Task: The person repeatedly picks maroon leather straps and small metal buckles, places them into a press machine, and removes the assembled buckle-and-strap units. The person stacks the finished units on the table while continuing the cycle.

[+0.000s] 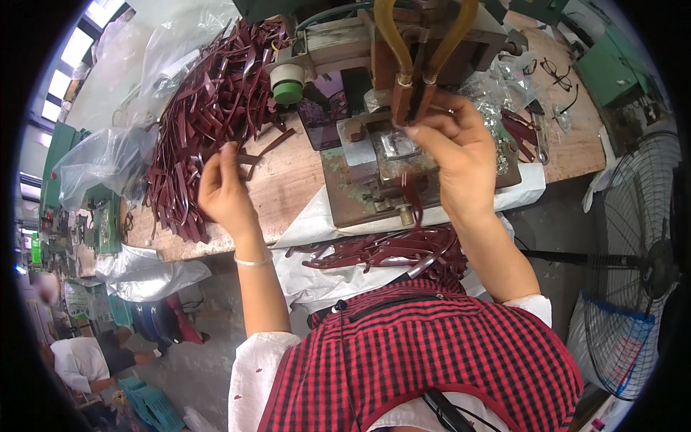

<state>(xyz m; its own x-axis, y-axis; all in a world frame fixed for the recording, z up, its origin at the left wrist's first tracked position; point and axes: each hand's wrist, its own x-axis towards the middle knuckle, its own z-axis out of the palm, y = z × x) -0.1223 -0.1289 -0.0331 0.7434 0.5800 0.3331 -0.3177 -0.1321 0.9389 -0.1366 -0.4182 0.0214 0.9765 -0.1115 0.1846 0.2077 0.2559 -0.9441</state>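
Observation:
My left hand (227, 191) is raised at the edge of a big heap of dark red strap-like strips (209, 108). Its thumb and fingers are pinched together; whether a strip is between them is hidden. One loose strip (277, 143) lies just beyond the fingertips. My right hand (464, 155) reaches in beside the press machine's brown head (404, 101), thumb and fingers closed together close to the metal fixture (397, 144). Anything in that pinch is too small to make out. A dark red strip (412, 198) hangs over the fixture's front.
More strips (389, 248) lie on a white cloth across my lap. A green button (287, 92) and a dark phone-like screen (324, 108) are left of the machine. Clear plastic bags (101, 165) and glasses (558, 74) lie on the bench. A black fan (633, 259) stands at right.

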